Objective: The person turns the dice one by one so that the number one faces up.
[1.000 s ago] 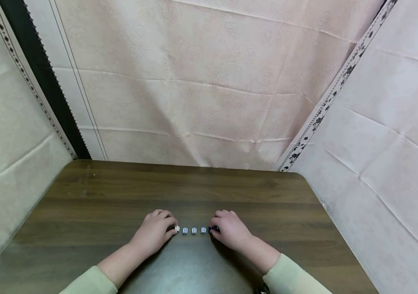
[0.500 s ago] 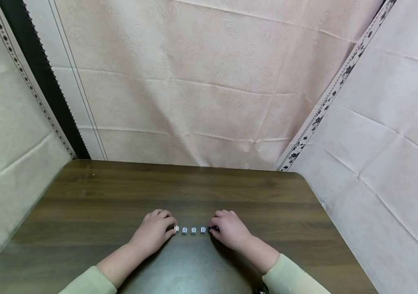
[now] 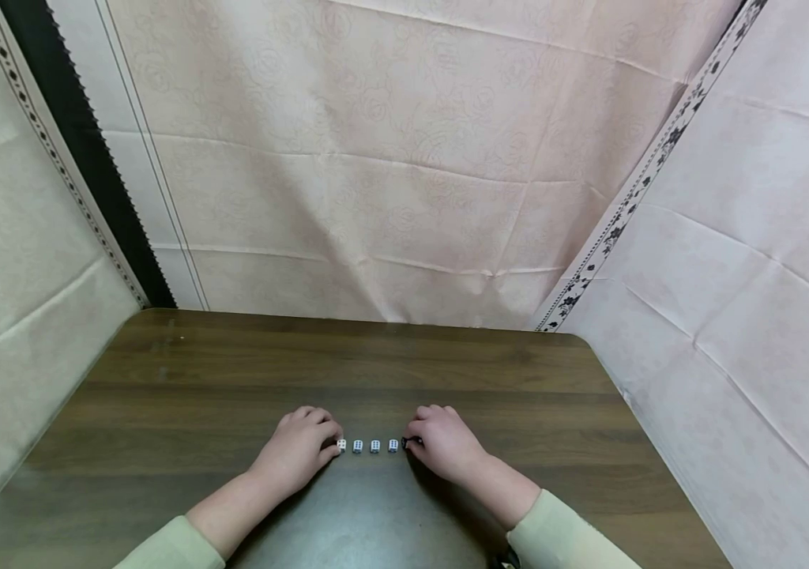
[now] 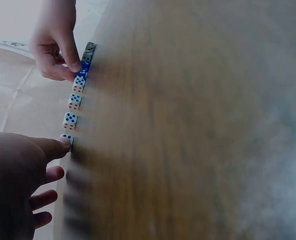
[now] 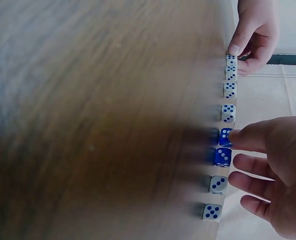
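A straight row of small dice lies across the table, white ones with blue and red dots and two blue ones. At the row's left end my left hand pinches a white die between thumb and fingers. Three white dice, the middle one among them, stand spaced apart between my hands. My right hand pinches a blue die, thumb on its near side. Right beside that one is a second blue die. Beyond it, under the right hand's other fingers, come two white dice, the last one at the row's end.
The dark brown wooden table has rounded far corners. Pale patterned cloth hangs behind it and along both sides. A small dark object shows at the right sleeve near the bottom edge.
Both hands stay almost still. The white die at my left fingertips has shifted very slightly nearer to me, more in line with the others.
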The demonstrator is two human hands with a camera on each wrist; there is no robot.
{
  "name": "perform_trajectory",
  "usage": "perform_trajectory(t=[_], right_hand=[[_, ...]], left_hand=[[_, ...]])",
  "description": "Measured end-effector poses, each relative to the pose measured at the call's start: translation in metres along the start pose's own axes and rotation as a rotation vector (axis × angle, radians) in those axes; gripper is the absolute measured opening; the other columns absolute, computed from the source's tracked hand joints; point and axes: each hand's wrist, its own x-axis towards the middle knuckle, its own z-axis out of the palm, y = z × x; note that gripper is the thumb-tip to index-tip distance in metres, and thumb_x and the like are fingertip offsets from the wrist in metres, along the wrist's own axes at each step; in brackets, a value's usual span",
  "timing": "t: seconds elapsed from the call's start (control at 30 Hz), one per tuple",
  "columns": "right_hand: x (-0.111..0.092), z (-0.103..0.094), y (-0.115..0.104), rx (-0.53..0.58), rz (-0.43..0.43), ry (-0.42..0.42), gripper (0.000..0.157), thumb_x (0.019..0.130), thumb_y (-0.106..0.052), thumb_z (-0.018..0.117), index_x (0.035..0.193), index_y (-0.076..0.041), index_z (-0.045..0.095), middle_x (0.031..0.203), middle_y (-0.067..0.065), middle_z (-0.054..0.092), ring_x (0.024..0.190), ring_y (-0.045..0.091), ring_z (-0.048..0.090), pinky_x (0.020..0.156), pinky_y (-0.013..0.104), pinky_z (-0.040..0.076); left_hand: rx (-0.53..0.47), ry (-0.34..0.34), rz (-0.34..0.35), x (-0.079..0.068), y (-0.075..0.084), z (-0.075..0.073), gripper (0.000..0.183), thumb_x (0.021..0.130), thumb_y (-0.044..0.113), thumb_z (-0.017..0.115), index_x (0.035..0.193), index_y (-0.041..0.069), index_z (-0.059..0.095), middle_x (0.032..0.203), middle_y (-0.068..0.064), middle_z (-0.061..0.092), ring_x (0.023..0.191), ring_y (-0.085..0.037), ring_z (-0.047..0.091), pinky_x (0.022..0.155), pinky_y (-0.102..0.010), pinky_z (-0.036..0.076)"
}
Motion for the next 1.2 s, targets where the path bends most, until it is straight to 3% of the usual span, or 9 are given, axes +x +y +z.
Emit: perform_trajectory(t=[0.73, 0.97, 1.2], right_hand=[[0.0046, 0.0024, 0.0013, -0.007, 0.064, -0.041, 0.012, 0.093, -0.021, 0.069, 0.097, -0.018, 0.079, 0.082, -0.007, 0.057, 0.077, 0.013, 0.055, 0.07, 0.033, 0.043], [0.0024, 0.0036, 0.0025, 0.032, 0.071, -0.02, 0.014, 0.094, -0.021, 0.067, 0.104, -0.02, 0.078, 0.092, -0.006, 0.062, 0.085, 0.014, 0.059, 0.077, 0.036, 0.047], [0.0019, 0.0028, 0.0039, 0.082, 0.099, -0.023, 0.012, 0.094, -0.027, 0.066, 0.101, -0.021, 0.074, 0.097, -0.007, 0.061, 0.09, 0.012, 0.058, 0.086, 0.039, 0.047]], left_hand=[[-0.011, -0.013, -0.013, -0.0008, -0.0006, -0.001, 0.008, 0.09, 0.029, 0.075, 0.096, 0.026, 0.071, 0.108, 0.004, 0.063, 0.115, -0.029, 0.054, 0.101, -0.054, 0.039], [-0.008, -0.012, -0.012, 0.0, -0.0004, -0.0003, 0.008, 0.09, 0.03, 0.075, 0.096, 0.025, 0.072, 0.108, 0.003, 0.063, 0.115, -0.029, 0.054, 0.101, -0.054, 0.039], [-0.003, -0.009, -0.01, -0.0009, -0.001, -0.0003, 0.008, 0.089, 0.029, 0.075, 0.095, 0.026, 0.071, 0.107, 0.004, 0.063, 0.115, -0.028, 0.054, 0.1, -0.054, 0.039]])
